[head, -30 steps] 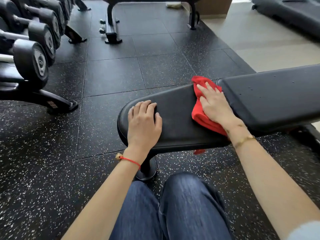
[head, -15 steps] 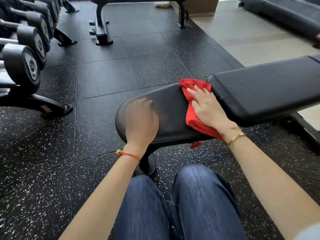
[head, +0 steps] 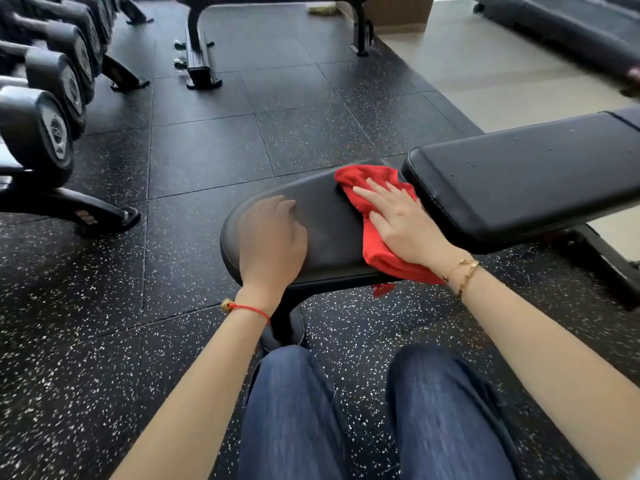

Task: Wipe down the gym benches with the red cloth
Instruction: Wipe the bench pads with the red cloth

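A black gym bench stands in front of me, with a rounded seat pad (head: 325, 216) and a longer back pad (head: 526, 174) rising to the right. The red cloth (head: 377, 247) lies across the seat pad's right end, next to the gap between the pads. My right hand (head: 401, 223) presses flat on the cloth with straight, spread fingers. My left hand (head: 272, 240) rests on the seat pad's left part, its fingers curled over the top and holding nothing. Part of the cloth hangs over the near edge.
A rack of black dumbbells (head: 38, 133) lines the left side. Another black bench frame (head: 201, 57) stands at the back. A dark machine (head: 568, 32) sits at the far right on pale flooring. My knees in blue jeans (head: 374, 417) are below the bench.
My right hand has slid the red cloth slightly toward the far edge of the seat pad. My left hand stays on the pad. My head has shifted, so the scene moved in view.
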Demonstrator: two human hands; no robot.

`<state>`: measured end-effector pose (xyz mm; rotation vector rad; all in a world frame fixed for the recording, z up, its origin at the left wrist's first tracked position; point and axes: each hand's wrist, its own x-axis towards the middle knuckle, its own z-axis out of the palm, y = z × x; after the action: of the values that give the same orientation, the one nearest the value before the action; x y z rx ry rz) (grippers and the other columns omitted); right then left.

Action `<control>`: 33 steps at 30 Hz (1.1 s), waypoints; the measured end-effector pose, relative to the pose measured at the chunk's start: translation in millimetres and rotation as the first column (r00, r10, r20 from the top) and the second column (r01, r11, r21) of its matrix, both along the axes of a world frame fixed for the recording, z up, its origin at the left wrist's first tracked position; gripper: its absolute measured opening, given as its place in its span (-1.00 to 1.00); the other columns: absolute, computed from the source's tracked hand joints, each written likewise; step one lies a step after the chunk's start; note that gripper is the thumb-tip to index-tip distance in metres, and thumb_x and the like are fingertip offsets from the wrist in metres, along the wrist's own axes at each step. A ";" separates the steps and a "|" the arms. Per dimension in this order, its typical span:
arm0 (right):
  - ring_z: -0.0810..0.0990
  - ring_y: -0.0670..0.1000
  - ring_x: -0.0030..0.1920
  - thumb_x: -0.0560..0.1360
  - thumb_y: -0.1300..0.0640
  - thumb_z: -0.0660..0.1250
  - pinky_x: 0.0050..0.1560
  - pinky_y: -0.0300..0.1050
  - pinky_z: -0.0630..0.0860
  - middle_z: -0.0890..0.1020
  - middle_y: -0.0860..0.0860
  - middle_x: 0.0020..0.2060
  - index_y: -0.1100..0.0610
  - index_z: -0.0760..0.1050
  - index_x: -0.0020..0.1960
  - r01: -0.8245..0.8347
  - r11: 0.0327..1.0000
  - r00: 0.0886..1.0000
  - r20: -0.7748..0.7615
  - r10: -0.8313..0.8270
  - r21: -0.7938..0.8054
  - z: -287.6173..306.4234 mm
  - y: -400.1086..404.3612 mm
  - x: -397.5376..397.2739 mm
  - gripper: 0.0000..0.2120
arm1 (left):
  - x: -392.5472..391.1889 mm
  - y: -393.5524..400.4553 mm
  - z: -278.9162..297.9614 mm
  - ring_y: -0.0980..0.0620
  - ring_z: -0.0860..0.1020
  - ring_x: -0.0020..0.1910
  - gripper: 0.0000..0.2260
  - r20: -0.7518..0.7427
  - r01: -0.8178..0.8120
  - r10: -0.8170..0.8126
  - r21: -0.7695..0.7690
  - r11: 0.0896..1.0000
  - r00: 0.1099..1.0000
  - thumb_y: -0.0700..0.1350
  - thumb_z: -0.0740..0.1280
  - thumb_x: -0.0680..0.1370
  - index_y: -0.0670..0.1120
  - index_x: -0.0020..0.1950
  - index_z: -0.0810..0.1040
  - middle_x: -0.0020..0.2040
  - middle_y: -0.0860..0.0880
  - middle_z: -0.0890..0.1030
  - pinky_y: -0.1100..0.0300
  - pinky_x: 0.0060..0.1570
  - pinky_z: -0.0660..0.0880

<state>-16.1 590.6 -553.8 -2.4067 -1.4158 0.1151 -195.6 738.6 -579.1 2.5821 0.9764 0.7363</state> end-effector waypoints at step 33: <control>0.07 0.05 0.55 0.61 0.08 0.09 0.55 0.02 -0.05 0.16 -0.10 0.54 -0.13 0.17 0.52 -0.456 0.890 0.889 0.038 0.456 -0.009 -4.1 -24.4 51.5 -0.52 | 33.4 -48.2 1.6 -0.09 0.42 0.38 -0.60 -0.038 -0.321 0.323 0.036 0.946 0.946 0.01 0.23 0.52 -0.07 0.32 0.54 0.35 -0.04 0.53 -0.08 0.43 0.24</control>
<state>35.3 566.3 -557.9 -2.0365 -1.9761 0.1827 -162.2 690.4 -577.5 2.5005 1.4346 0.7796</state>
